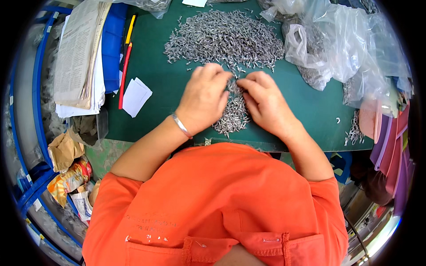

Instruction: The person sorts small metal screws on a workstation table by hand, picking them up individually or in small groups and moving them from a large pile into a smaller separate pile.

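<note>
The person's left hand (202, 99) and right hand (267, 104) face each other with fingers curled inward and fingertips close together; whether either one pinches a piece cannot be told. Between and just below them lies a small pile of silver metal pieces (231, 117), reaching toward the table's near edge. A silver bracelet (182, 126) circles the left wrist.

Beyond the fingertips, a large mound of similar pieces (224, 37) spreads over the green table (310, 117), with a few strays between the two heaps. Left of the left hand are white paper slips (136, 97), a long red pen (126, 75) and a yellow-and-black one (131, 29). Farther left, a stack of printed papers (77, 57) lies against a blue plastic bin (114, 46). To the right of the mound sit clear plastic bags (350, 40), some holding grey pieces; nearer the right edge is a small cluster of silver loops (355, 131).
</note>
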{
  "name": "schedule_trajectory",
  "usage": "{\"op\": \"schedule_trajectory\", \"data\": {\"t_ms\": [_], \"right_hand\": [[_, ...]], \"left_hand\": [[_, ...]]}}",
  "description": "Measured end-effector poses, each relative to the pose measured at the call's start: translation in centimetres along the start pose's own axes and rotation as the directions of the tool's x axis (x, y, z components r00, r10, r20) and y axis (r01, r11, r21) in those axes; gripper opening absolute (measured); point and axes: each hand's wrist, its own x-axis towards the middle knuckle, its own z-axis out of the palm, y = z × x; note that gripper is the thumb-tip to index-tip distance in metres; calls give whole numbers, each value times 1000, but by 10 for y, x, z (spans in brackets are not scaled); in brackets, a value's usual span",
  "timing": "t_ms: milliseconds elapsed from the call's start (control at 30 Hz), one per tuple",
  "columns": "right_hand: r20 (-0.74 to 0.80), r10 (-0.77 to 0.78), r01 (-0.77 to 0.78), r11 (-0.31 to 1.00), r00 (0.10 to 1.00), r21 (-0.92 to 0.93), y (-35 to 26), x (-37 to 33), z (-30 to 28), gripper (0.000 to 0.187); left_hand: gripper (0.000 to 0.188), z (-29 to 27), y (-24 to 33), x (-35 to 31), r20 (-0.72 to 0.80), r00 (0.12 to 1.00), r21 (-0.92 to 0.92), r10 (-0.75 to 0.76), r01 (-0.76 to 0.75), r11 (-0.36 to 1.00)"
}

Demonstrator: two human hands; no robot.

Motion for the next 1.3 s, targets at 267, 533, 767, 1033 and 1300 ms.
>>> {"op": "schedule_trajectory", "data": {"t_ms": [267,533,767,1033,1300], "right_hand": [[191,-24,-40,945,981,325,-2,-10,-11,29],[14,-168,169,981,986,-94,12,30,0,39],[-26,-125,123,990,992,-75,19,23,-8,39],[-115,32,-33,999,993,-11,24,13,-19,42],[-22,34,-32,996,999,87,17,14,-17,40]], "left_hand": [[18,-9,0,-15,180,984,-351,-12,75,934],[47,-5,-14,4,-79,997,-15,-4,3,1000],[55,-4,-18,4,-148,987,-46,-62,55,997],[53,-9,-22,4,-128,978,-183,-164,139,973],[53,-5,-14,-1,-80,980,-282,-180,151,948]]}}
